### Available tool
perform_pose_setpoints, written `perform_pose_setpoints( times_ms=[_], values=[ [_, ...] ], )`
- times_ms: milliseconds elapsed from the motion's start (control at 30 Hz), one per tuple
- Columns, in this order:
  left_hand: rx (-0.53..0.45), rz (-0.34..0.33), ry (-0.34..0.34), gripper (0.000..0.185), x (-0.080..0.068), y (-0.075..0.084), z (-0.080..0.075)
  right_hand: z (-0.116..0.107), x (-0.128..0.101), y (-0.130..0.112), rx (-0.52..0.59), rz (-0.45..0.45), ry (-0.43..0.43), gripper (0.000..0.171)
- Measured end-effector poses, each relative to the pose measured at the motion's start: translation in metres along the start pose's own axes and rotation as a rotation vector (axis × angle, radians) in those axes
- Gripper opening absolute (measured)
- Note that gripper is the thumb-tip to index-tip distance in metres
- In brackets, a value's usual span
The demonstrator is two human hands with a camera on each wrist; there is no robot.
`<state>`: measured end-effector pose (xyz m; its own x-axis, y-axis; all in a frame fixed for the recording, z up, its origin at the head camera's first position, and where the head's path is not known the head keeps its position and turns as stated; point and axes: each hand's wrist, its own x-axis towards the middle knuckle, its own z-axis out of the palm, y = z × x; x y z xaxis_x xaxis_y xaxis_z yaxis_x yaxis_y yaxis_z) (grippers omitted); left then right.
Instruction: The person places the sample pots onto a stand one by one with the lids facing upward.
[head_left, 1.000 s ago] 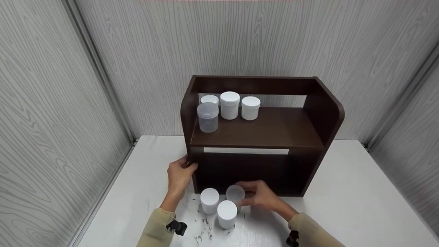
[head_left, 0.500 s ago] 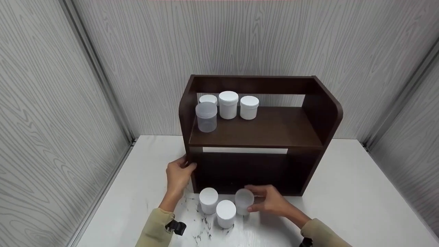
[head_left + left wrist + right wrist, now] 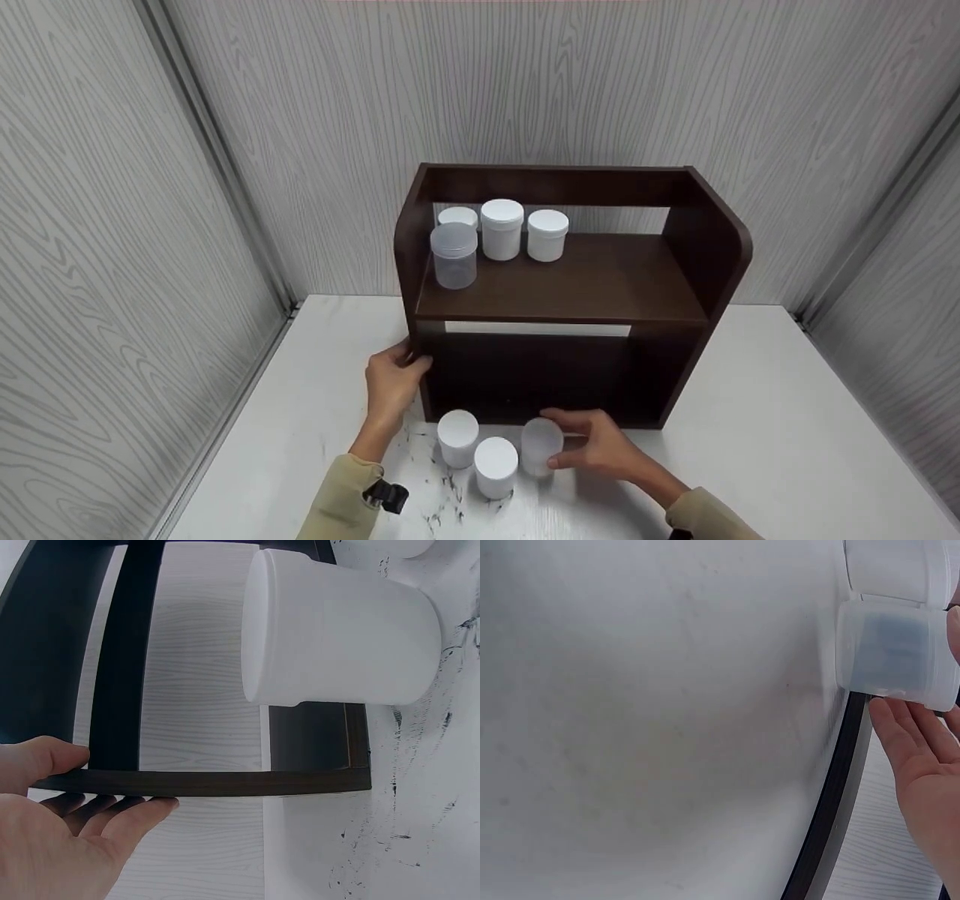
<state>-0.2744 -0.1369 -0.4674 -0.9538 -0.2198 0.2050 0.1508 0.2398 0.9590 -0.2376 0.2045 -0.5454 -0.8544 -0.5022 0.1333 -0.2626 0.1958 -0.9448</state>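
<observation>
Translucent cylindrical plastic jar (image 3: 541, 448) is clamped in the right hand (image 3: 604, 448), upright on the white table (image 3: 765, 420); left of that grip stand two white cylindrical plastic jars (image 3: 496, 466); the left hand (image 3: 391, 386) pinches a dark-brown wooden shelf (image 3: 592, 289)

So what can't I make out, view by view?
Head: body of the back-left white jar, behind the upper translucent jar.
Head: inside of the nearest white jar, under its opaque top.
Left wrist: second white jar, cut by top edge.
Right wrist: thumb of the right hand, cut by right edge.
</observation>
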Motion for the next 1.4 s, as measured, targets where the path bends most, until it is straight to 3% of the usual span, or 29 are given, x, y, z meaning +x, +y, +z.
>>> perform_pose_setpoints(
  times_ms=[500,867,1100,1400],
  values=[
    [-0.031,-0.002,-0.022,0.051,-0.002,0.002,0.0,0.001,-0.001,0.001,-0.029,0.006,0.017,0.073],
    [-0.014,-0.022,-0.014,0.051,0.001,0.0,0.0,0.002,-0.006,0.0,0.03,0.016,0.017,0.07],
    [-0.023,-0.03,-0.013,0.051,0.0,0.0,0.0,-0.001,-0.007,-0.005,-0.018,-0.002,0.021,0.068],
    [-0.012,-0.014,-0.025,0.05,-0.001,0.001,0.0,-0.006,-0.012,-0.018,0.038,-0.02,0.0,0.072]
  ],
)
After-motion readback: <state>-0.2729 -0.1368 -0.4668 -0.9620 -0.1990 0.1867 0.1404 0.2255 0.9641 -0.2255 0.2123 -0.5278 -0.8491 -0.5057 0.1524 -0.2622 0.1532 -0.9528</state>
